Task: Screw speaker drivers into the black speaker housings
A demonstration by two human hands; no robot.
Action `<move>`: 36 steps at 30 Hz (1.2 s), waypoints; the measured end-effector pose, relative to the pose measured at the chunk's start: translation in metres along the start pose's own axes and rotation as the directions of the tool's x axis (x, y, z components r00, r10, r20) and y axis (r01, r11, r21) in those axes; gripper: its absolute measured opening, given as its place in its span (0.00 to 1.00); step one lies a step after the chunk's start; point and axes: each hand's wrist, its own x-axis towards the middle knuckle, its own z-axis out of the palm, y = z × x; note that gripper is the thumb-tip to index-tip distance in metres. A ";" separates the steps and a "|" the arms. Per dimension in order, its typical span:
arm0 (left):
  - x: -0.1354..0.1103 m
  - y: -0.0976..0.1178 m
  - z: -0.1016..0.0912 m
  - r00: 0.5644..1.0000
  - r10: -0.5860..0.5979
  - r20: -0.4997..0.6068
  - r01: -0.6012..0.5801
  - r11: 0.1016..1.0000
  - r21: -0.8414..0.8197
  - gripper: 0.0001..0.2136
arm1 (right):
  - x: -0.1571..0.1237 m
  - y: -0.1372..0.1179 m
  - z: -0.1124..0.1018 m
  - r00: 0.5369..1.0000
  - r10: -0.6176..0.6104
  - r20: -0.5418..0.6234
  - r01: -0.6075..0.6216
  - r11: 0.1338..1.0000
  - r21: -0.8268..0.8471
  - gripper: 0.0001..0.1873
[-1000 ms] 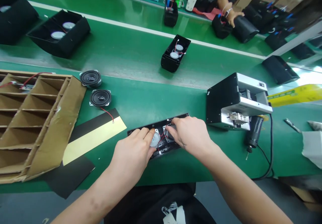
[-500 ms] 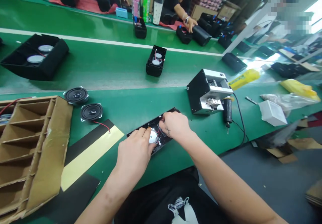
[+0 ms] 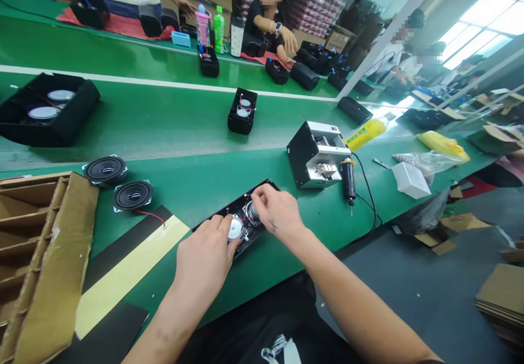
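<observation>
On the green bench in front of me lies a long black speaker panel (image 3: 218,215), set at a slant. Two small round speakers are in it: one with a white back (image 3: 234,228) and one with a silvery rim (image 3: 251,212), with red and black wires between them. My left hand (image 3: 207,246) is closed round the panel's near left part, fingers by the white-backed speaker and thumb on the near side. Over the silvery speaker, my right hand (image 3: 270,206) has its fingers curled in a pinch; its fingertips hide whatever is between them.
Two loose black speakers (image 3: 133,195) lie left, beside a cardboard divider box (image 3: 61,266) and a yellow-and-black strip (image 3: 131,276). To the right stand a screw feeder machine (image 3: 317,156), an electric screwdriver (image 3: 348,181) and a white box (image 3: 411,179). Black housings (image 3: 242,112) sit beyond; co-workers are across.
My view has swung a little to the right. My right hand has shifted off the silvery speaker, so more of it shows. Across the bench, a co-worker's hand has lifted off a black housing.
</observation>
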 end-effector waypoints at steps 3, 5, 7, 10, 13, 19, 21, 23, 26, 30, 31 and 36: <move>0.000 0.001 0.001 1.000 -0.007 0.000 0.007 1.000 -0.002 0.16 | -0.007 0.053 -0.012 0.986 0.040 -0.159 -0.036 0.999 0.026 0.18; 0.000 0.002 0.001 1.000 -0.017 0.018 0.017 1.000 0.008 0.16 | -0.007 0.094 -0.013 0.967 0.080 -0.241 -0.082 0.997 -0.001 0.16; 0.000 0.004 0.001 0.999 -0.033 0.034 0.032 0.999 0.033 0.17 | -0.004 0.130 -0.006 0.966 0.056 -0.251 -0.066 0.997 -0.031 0.14; -0.001 0.006 0.001 0.998 -0.045 0.042 0.042 0.997 0.070 0.17 | 0.001 0.159 0.008 0.974 -0.032 -0.222 0.020 0.998 -0.057 0.12; -0.002 0.006 0.003 0.999 -0.035 0.033 0.032 0.996 0.089 0.15 | 0.002 0.160 0.006 0.960 -0.085 -0.267 0.073 0.996 -0.055 0.13; -0.004 0.002 0.008 0.999 -0.006 -0.036 0.009 0.996 0.083 0.15 | 0.013 0.115 -0.027 0.854 -0.462 -0.237 0.495 0.863 0.099 0.14; -0.004 0.000 0.008 0.998 0.020 -0.058 -0.016 0.998 0.068 0.16 | 0.024 0.100 -0.031 0.720 -0.685 -0.111 0.694 0.707 0.137 0.14; -0.003 -0.001 0.008 0.996 0.042 -0.078 -0.039 0.998 0.050 0.17 | 0.036 0.089 -0.032 0.608 -0.794 0.013 0.787 0.605 0.123 0.18; -0.003 -0.001 0.009 0.993 0.045 -0.111 -0.040 0.998 0.042 0.15 | 0.049 0.081 -0.029 0.520 -0.842 0.145 0.840 0.535 0.094 0.25; -0.005 0.001 0.011 0.985 0.061 -0.164 -0.053 0.997 0.052 0.15 | 0.058 0.080 -0.025 0.466 -0.849 0.249 0.859 0.502 0.104 0.27; -0.005 0.001 0.011 0.983 0.066 -0.171 -0.058 0.997 0.055 0.15 | 0.061 0.081 -0.025 0.461 -0.846 0.266 0.856 0.503 0.117 0.27; -0.005 0.003 0.010 0.983 0.057 -0.172 -0.049 0.998 0.047 0.14 | 0.076 0.082 -0.025 0.401 -0.858 0.320 0.879 0.459 0.129 0.27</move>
